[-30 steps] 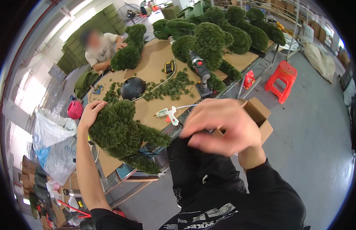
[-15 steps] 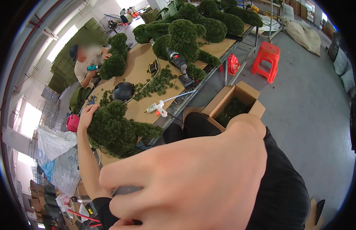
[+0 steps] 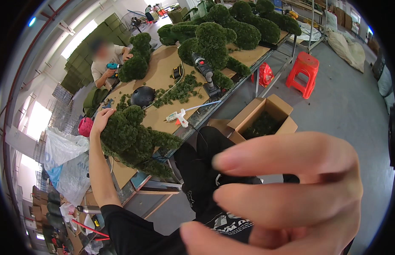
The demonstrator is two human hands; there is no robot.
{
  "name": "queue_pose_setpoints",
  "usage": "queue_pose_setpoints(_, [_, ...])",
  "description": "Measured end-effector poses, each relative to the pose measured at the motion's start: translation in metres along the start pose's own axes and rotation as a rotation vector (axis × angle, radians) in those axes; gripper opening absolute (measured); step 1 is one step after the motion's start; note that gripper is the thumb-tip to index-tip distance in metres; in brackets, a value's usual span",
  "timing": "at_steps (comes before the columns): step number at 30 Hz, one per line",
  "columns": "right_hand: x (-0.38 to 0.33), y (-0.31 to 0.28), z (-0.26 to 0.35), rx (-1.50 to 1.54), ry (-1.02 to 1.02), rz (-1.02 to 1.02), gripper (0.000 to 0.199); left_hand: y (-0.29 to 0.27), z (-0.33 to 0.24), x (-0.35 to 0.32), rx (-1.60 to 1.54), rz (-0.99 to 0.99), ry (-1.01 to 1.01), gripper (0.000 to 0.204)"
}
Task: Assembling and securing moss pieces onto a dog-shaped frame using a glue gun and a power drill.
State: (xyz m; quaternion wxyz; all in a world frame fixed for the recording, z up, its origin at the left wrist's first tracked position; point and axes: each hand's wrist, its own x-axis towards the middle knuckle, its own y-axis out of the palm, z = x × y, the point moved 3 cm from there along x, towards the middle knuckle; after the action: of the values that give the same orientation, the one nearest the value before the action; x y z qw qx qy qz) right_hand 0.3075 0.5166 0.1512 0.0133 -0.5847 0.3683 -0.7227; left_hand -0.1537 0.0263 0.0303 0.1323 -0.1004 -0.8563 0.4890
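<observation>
Now the right hand (image 3: 291,195) fills the lower right of the view, closer to the camera than a second ago, its fingers (image 3: 286,157) curled loosely together and holding nothing that shows. Meanwhile the left hand (image 3: 101,120) has stayed on the green moss figure (image 3: 133,138) at the near end of the bench (image 3: 163,76), fingers spread flat on top. A glue gun (image 3: 180,115) lies just beside it, untouched.
</observation>
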Motion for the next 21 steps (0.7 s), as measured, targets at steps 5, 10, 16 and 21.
queue_pose_setpoints(5, [-0.028, -0.003, -0.054, 0.044, 0.080, -0.261, 0.005, 0.012, -0.024, 0.009, -0.024, 0.026, 0.013, 0.041])
queue_pose_setpoints(10, [-0.192, 0.140, -0.185, 0.440, 0.917, -0.604, 0.018, -0.003, -0.009, -0.018, -0.018, -0.003, -0.047, 0.042])
queue_pose_setpoints(16, [-0.724, 0.255, -0.052, 0.020, 1.849, -0.139, 0.043, 0.043, -0.034, 0.021, -0.099, -0.025, 0.049, 0.041])
queue_pose_setpoints(21, [-0.633, 0.337, 0.016, 0.235, 2.178, -0.543, 0.045, 0.005, -0.046, -0.026, 0.035, -0.101, -0.043, 0.042])
